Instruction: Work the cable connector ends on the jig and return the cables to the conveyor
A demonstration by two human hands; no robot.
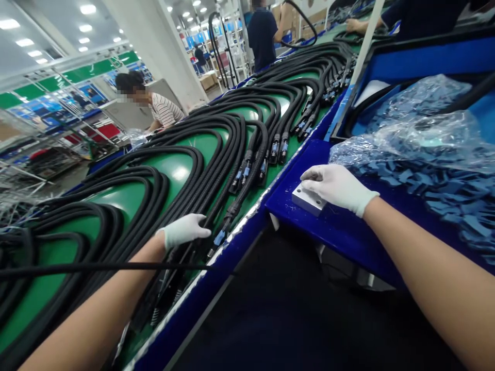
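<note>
My left hand (184,230), in a white glove, reaches over the black braided cables (228,134) on the green-topped bench. Its thumb and fingers are apart, near a cable end with a blue piece (219,237) on it. On the blue side table, my right hand (336,186), also gloved, lies over one end of a silver metal block (307,201) with round holes in its top. The fingers of that hand are curled in against the block, and its palm side is hidden.
Clear plastic bags (417,134) and a heap of small blue foam pieces (436,190) lie at the right, beside a black-edged blue bin (421,56). A raised blue edge (247,242) borders the bench. Co-workers stand across the bench (166,111) and at its far end (261,38).
</note>
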